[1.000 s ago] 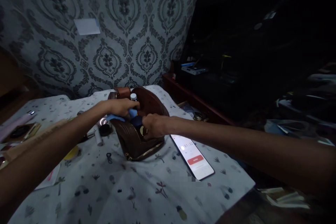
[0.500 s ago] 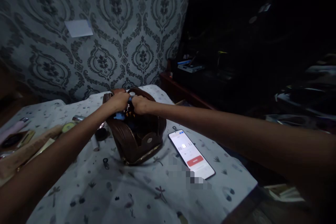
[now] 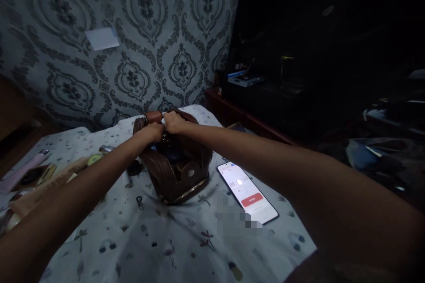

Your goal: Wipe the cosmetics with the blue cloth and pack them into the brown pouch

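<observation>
A brown leather handbag (image 3: 156, 174) stands unzipped on the patterned cloth, its mouth spread and its inside dark. Both hands meet at the far part of its opening. My left hand (image 3: 154, 132) is closed at the left rim, and a bit of something blue (image 3: 153, 147) shows just below it. Beside it, slightly higher, my right hand (image 3: 174, 122) has its fingers curled, with a small whitish bit (image 3: 163, 121) at the fingertips. Shiny dark-gold pieces (image 3: 168, 140) glint under the hands. What the fingers grip is mostly hidden.
A phone (image 3: 247, 192) with a lit timer lies right of the bag. Along the left are a pink tube (image 3: 25, 170), a dark compact (image 3: 31, 176), a round black item (image 3: 134, 167) and other cosmetics. A dark television-like panel (image 3: 299, 53) stands at the right, by the patterned wall (image 3: 142, 53).
My right hand has risen slightly and turned over the bag's opening. Much of the blue thing near my left hand is now out of sight. The view has shifted a little.
</observation>
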Available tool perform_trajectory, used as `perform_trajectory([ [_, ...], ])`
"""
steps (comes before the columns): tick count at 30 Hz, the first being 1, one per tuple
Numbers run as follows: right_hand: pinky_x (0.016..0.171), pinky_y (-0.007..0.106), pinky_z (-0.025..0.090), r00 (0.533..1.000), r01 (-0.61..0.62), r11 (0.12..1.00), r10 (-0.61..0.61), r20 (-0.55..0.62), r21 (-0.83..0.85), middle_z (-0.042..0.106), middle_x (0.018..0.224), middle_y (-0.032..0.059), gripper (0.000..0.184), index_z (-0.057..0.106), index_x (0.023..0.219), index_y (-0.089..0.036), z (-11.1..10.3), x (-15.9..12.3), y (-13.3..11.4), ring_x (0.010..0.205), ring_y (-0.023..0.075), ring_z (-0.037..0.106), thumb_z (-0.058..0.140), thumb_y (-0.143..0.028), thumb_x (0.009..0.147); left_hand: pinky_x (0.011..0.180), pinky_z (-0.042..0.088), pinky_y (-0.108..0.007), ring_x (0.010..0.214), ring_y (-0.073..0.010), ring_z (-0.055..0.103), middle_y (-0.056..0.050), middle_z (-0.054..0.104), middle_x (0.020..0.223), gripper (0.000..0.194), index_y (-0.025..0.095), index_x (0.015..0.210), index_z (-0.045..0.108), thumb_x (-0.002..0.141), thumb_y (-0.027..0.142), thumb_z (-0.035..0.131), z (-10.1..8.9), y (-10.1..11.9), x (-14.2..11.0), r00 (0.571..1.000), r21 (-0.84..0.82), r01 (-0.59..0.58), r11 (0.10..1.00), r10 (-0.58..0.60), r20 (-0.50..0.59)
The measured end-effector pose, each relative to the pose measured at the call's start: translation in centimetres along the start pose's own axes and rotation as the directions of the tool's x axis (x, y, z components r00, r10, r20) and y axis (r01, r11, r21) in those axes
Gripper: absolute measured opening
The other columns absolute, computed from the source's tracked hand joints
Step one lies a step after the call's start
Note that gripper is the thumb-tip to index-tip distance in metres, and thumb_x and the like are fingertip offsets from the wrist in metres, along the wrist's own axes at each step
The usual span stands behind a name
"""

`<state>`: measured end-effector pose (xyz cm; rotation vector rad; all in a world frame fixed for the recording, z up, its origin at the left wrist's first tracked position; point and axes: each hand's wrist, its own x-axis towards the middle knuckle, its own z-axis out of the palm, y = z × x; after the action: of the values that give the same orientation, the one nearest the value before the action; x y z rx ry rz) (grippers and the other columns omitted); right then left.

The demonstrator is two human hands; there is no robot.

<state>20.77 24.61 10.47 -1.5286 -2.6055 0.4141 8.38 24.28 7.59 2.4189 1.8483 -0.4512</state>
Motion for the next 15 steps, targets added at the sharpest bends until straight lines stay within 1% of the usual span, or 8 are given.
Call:
perform_trajectory([
  [4,0.088,0.029,0.056,1.0,0.006,1.0,-0.006,-0.013,-0.006,0.071,0.123,0.0201,0.035,0.071,0.117,-0.01,0.1,0.4,0.0,0.111,0.0303,0.07,0.071,-0.017,0.083,0.089,0.057,-0.043,0.107,-0.0238,0.064,-0.009,0.063,0.124,0.035,0.018,0.124,0.06,0.094,0.036,0.064,0.1,0.0,0.0,0.998,0.01,0.058,0.998,-0.058,0.021],
  [7,0.09,0.027,0.054,0.999,0.014,1.0,-0.015,-0.03,-0.022,0.072,0.12,0.0204,0.037,0.072,0.117,-0.009,0.0,0.4,0.1,0.112,0.0303,0.069,0.074,-0.016,0.08,0.088,0.057,-0.043,0.107,-0.0239,0.064,-0.009,0.063,0.124,0.035,0.018,0.124,0.06,0.094,0.035,0.064,0.3,0.0,-0.4,0.998,0.014,0.066,0.998,-0.066,0.009],
  [9,0.09,0.026,0.054,0.999,0.015,0.999,-0.016,-0.034,-0.032,0.072,0.12,0.019,0.037,0.071,0.116,-0.009,0.0,0.4,0.2,0.113,0.0303,0.068,0.075,-0.02,0.081,0.088,0.057,-0.043,0.106,-0.0237,0.065,-0.009,0.063,0.122,0.034,0.017,0.123,0.06,0.094,0.035,0.064,0.4,-0.1,-0.8,0.998,0.012,0.063,0.998,-0.063,-0.009],
  [10,0.091,0.028,0.054,0.999,0.013,0.999,-0.014,-0.031,-0.035,0.071,0.121,0.0175,0.036,0.07,0.117,-0.01,-0.1,0.4,0.2,0.113,0.0295,0.068,0.074,-0.023,0.083,0.088,0.057,-0.043,0.106,-0.0235,0.065,-0.009,0.064,0.121,0.034,0.017,0.122,0.061,0.094,0.035,0.064,0.4,-0.1,-0.9,0.998,0.01,0.06,0.998,-0.06,-0.019],
  [13,0.091,0.04,0.056,1.0,0.002,0.999,-0.002,-0.004,-0.042,0.066,0.124,0.0126,0.035,0.064,0.122,-0.014,-0.2,0.5,0.2,0.11,0.0252,0.066,0.066,-0.034,0.093,0.088,0.057,-0.043,0.104,-0.0229,0.066,-0.008,0.065,0.118,0.032,0.016,0.12,0.062,0.094,0.034,0.064,0.6,-0.3,-1.1,0.998,-0.003,0.049,0.999,-0.049,-0.044],
  [15,0.091,0.044,0.056,1.0,-0.008,0.999,0.008,0.018,-0.05,0.063,0.126,0.0113,0.036,0.061,0.124,-0.015,-0.3,0.7,0.2,0.108,0.0236,0.065,0.063,-0.036,0.095,0.088,0.057,-0.043,0.104,-0.0229,0.066,-0.008,0.066,0.118,0.031,0.016,0.119,0.062,0.094,0.034,0.064,0.7,-0.5,-1.0,0.998,-0.014,0.041,0.999,-0.042,-0.057],
])
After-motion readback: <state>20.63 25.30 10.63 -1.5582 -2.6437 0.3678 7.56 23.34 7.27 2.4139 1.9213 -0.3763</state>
